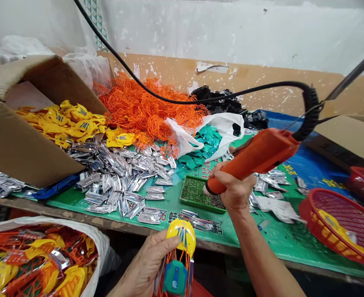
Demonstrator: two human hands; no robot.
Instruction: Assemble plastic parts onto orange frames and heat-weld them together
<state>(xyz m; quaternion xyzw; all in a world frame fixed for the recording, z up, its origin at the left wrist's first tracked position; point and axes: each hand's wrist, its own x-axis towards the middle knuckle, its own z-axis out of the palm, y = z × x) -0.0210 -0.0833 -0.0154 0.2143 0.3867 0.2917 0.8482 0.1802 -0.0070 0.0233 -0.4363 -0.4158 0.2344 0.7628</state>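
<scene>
My right hand [233, 187] is wrapped round an orange electric screwdriver [256, 156] whose black coiled cable [308, 111] rises up and left. Its tip points down at a small green tray of screws [197, 194]. My left hand [147, 264], low in the middle, grips a part-built toy [177, 260]: a yellow shell on top, a teal piece below, orange wire framing and a silver strip at the sides.
The green mat [169, 202] holds a heap of silver parts [123, 181], yellow shells [67, 119] spilling from a cardboard box [21, 144], orange wire frames [145, 107], teal parts [208, 140] on a white bag and black parts [222, 101]. Red baskets [339, 231] sit right; a bag of assembled pieces [39, 260] sits bottom left.
</scene>
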